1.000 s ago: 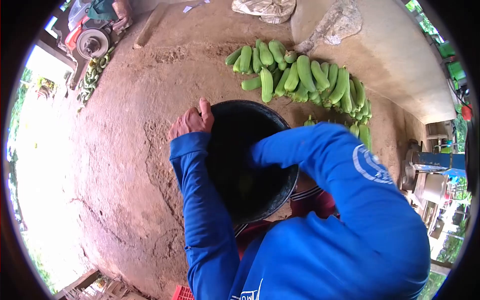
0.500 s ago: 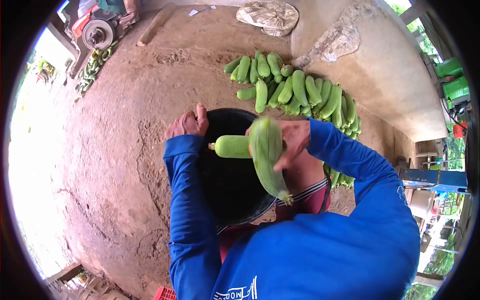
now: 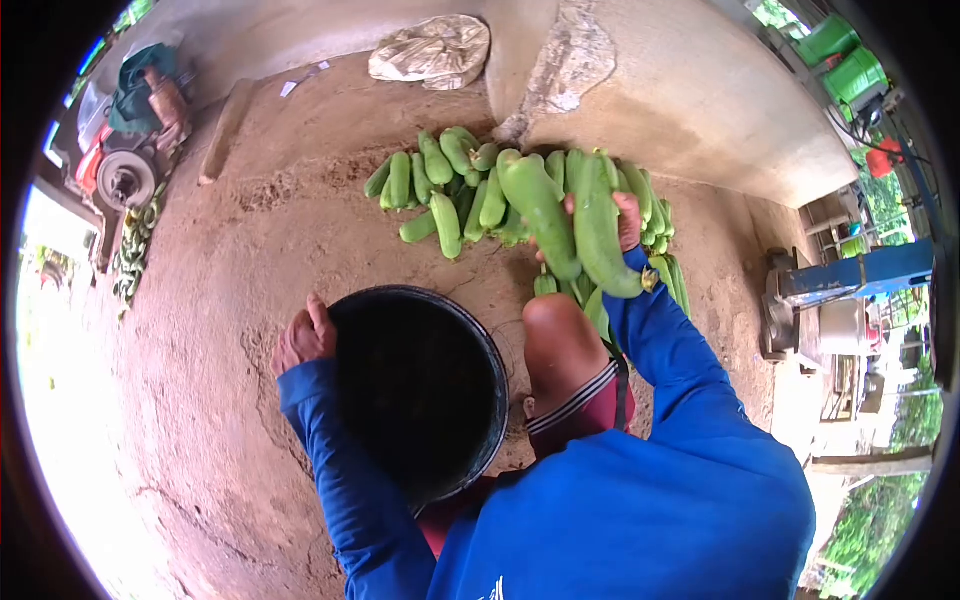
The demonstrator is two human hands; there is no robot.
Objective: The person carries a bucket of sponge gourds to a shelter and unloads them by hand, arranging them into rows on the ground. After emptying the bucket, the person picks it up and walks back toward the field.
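My left hand [image 3: 304, 338] grips the left rim of a round black tub [image 3: 497, 365], whose inside is dark with nothing distinct to make out. Over the pile at the right, my right hand [image 3: 625, 222] is closed on long green gourds. One gourd [image 3: 600, 235] lies across its palm side, and a second gourd [image 3: 540, 210] hangs beside it on the left, with some fingers hidden behind them. Behind and below that hand, the pile of green gourds [image 3: 447, 225] spreads over the floor against the wall.
My bare knee [image 3: 565, 345] is between the tub and the pile. A crumpled pale sack [image 3: 435, 52] lies by the back wall [image 3: 690, 110]. A machine with a round wheel [image 3: 126, 180] stands at the upper left, and a blue metal beam [image 3: 855, 275] at the right.
My right hand has moved from over the tub to the pile, still with gourds in it. The view has shifted, so the tub shows more fully. My left hand stays on the rim.
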